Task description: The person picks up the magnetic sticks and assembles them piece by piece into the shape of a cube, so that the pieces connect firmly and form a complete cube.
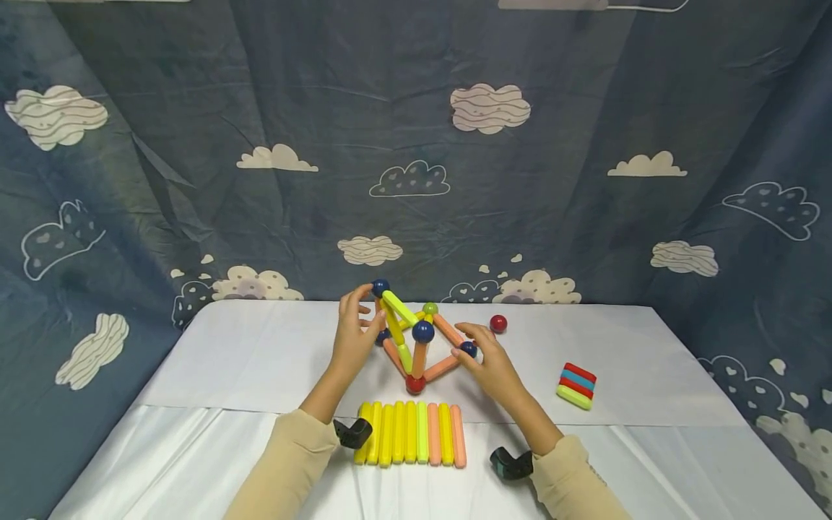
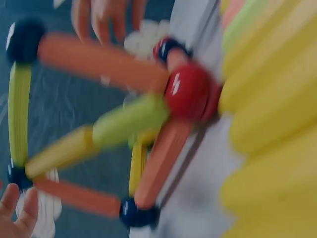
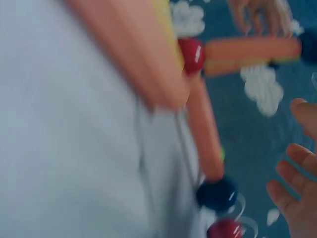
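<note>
A magnetic stick-and-ball frame stands at mid-table, with a red ball [image 1: 414, 384] at its front foot. An upright orange stick [image 1: 419, 359] joins that ball to a raised blue ball [image 1: 423, 331]. A lime stick [image 1: 399, 308] runs from there to a higher blue ball [image 1: 380, 287]. My left hand [image 1: 352, 336] is beside this higher ball; its fingertips [image 2: 28, 206] show close to it, contact unclear. At the frame's right, my right hand [image 1: 492, 363] is near a low blue ball [image 1: 468, 349]. Its fingers [image 3: 297, 176] are spread, apart from the frame in the right wrist view.
A row of yellow, lime and orange sticks [image 1: 411, 433] lies in front of the frame. One loose red ball [image 1: 498, 323] is at the back right. Short red, blue and lime pieces [image 1: 576, 386] lie farther right. Behind the white table [image 1: 214, 361] hangs a cloud-patterned curtain [image 1: 364, 87].
</note>
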`<state>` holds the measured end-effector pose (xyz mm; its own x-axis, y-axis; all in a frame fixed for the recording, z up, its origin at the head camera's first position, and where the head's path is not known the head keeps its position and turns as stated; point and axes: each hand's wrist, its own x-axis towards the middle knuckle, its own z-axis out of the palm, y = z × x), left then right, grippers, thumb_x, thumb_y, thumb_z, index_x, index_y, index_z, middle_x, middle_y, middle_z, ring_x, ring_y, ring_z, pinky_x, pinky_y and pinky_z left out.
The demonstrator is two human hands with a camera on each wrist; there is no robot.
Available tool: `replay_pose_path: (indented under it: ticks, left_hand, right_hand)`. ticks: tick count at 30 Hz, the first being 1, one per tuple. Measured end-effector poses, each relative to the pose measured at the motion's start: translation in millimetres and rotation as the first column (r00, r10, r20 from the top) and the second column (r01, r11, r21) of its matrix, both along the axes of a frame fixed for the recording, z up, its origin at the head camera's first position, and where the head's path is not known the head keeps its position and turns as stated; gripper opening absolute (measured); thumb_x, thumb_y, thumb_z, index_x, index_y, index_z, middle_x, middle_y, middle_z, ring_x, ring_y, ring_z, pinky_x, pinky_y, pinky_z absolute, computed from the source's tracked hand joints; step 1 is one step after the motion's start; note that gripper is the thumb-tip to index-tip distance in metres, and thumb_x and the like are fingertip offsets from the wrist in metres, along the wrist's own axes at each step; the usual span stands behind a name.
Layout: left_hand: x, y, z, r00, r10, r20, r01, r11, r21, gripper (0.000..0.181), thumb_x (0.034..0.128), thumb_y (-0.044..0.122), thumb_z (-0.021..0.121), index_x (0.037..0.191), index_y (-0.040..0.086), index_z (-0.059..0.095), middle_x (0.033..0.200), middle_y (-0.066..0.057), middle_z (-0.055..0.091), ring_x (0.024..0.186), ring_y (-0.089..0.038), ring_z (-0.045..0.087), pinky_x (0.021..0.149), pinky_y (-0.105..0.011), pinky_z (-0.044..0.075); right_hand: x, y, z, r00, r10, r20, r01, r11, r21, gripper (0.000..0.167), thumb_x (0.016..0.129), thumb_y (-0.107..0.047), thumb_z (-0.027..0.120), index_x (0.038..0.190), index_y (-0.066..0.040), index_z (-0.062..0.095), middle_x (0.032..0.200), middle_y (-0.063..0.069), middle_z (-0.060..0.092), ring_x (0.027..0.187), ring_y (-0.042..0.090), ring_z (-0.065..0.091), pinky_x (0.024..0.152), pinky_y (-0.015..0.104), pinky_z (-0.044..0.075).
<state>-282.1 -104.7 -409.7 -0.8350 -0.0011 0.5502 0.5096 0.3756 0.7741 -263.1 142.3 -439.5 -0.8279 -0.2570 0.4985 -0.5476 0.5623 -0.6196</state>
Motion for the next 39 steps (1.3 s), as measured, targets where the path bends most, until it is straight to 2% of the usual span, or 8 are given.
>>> replay_pose_path:
  ticks: [4, 8, 12, 15, 19, 26, 31, 39]
  left_hand:
    - [17.5, 19.1, 1.0, 0.995, -0.073, -0.072, 0.068, 0.995, -0.068, 0.044, 0.0886, 0.023, 0.058, 0.129, 0.014, 0.043, 0.125, -0.007, 0.037, 0.091, -0.024, 0.047, 0.073, -0.032, 0.048]
    - [29.4, 34.6, 2.2, 0.977, -0.191, -0.089, 0.167, 0.96, -0.226, 0.044, 0.0867, 0.026, 0.061, 0.127, 0.014, 0.048, 0.127, -0.005, 0.041, 0.099, -0.021, 0.05, 0.078, -0.033, 0.047]
    - [33.6, 42.1, 4.4, 0.973, -0.198, -0.117, 0.157, 0.944, -0.29, 0.038, 0.0836, 0.021, 0.065, 0.118, 0.012, 0.054, 0.122, -0.006, 0.045, 0.101, -0.017, 0.052, 0.081, -0.03, 0.047]
    - [33.6, 42.2, 6.3, 0.975, -0.179, -0.131, 0.137, 0.952, -0.275, 0.033, 0.0828, 0.017, 0.066, 0.114, 0.014, 0.055, 0.117, -0.005, 0.047, 0.097, -0.015, 0.054, 0.081, -0.027, 0.047]
    - [30.8, 36.4, 7.8, 0.974, -0.196, -0.116, 0.165, 0.959, -0.231, 0.03, 0.0819, 0.009, 0.066, 0.11, 0.012, 0.056, 0.116, -0.004, 0.049, 0.098, -0.015, 0.054, 0.081, -0.026, 0.047]
    - [17.9, 23.0, 9.1, 0.968, -0.25, -0.012, 0.247, 0.963, -0.109, 0.025, 0.0817, 0.003, 0.063, 0.106, 0.007, 0.058, 0.124, -0.011, 0.044, 0.104, -0.02, 0.051, 0.084, -0.028, 0.046]
    - [13.1, 14.9, 11.1, 0.943, -0.326, 0.069, 0.328, 0.944, -0.029, 0.024, 0.0831, 0.0, 0.061, 0.107, 0.003, 0.058, 0.131, -0.013, 0.04, 0.111, -0.026, 0.048, 0.089, -0.034, 0.042]
    - [27.6, 9.6, 33.6, 0.895, -0.432, 0.111, 0.431, 0.902, 0.039, 0.026, 0.0836, -0.007, 0.057, 0.108, -0.011, 0.052, 0.13, -0.022, 0.039, 0.116, -0.031, 0.043, 0.094, -0.039, 0.037]
  right_hand:
    - [-7.0, 11.3, -11.4, 0.993, -0.023, 0.112, 0.012, 0.995, 0.097, 0.043, 0.082, -0.011, 0.066, 0.123, -0.007, 0.051, 0.124, 0.011, 0.049, 0.117, 0.028, 0.043, 0.097, 0.045, 0.032]
    - [-10.7, 14.6, -19.2, 0.975, -0.046, 0.218, 0.014, 0.989, 0.148, 0.043, 0.081, -0.008, 0.066, 0.122, -0.005, 0.053, 0.126, 0.015, 0.047, 0.119, 0.032, 0.04, 0.099, 0.047, 0.029]
    - [-12.8, 14.8, -22.1, 0.973, -0.072, 0.218, 0.032, 0.983, 0.18, 0.038, 0.08, -0.003, 0.066, 0.117, -0.005, 0.057, 0.124, 0.015, 0.048, 0.116, 0.032, 0.043, 0.098, 0.046, 0.031]
    - [-12.6, 14.5, -21.3, 0.975, -0.096, 0.2, 0.052, 0.976, 0.213, 0.034, 0.079, -0.001, 0.066, 0.113, -0.005, 0.059, 0.116, 0.012, 0.053, 0.111, 0.028, 0.048, 0.095, 0.043, 0.036]
    - [-8.2, 13.9, -17.9, 0.974, -0.115, 0.196, 0.064, 0.966, 0.252, 0.032, 0.078, -0.001, 0.067, 0.109, -0.006, 0.062, 0.108, 0.009, 0.055, 0.102, 0.025, 0.053, 0.09, 0.041, 0.041]
    - [4.3, 12.6, -13.1, 0.962, -0.136, 0.238, 0.066, 0.957, 0.282, 0.035, 0.077, -0.005, 0.07, 0.111, -0.007, 0.062, 0.104, 0.007, 0.053, 0.09, 0.019, 0.053, 0.083, 0.036, 0.046]
    - [10.8, 12.9, -13.6, 0.966, -0.116, 0.231, 0.048, 0.958, 0.283, 0.033, 0.078, -0.006, 0.069, 0.11, -0.006, 0.063, 0.098, 0.005, 0.053, 0.076, 0.015, 0.049, 0.071, 0.029, 0.047]
    - [16.4, 13.7, -13.7, 0.963, -0.122, 0.241, 0.051, 0.957, 0.284, 0.033, 0.077, -0.007, 0.07, 0.109, -0.007, 0.063, 0.095, 0.003, 0.052, 0.075, 0.013, 0.048, 0.07, 0.027, 0.047]
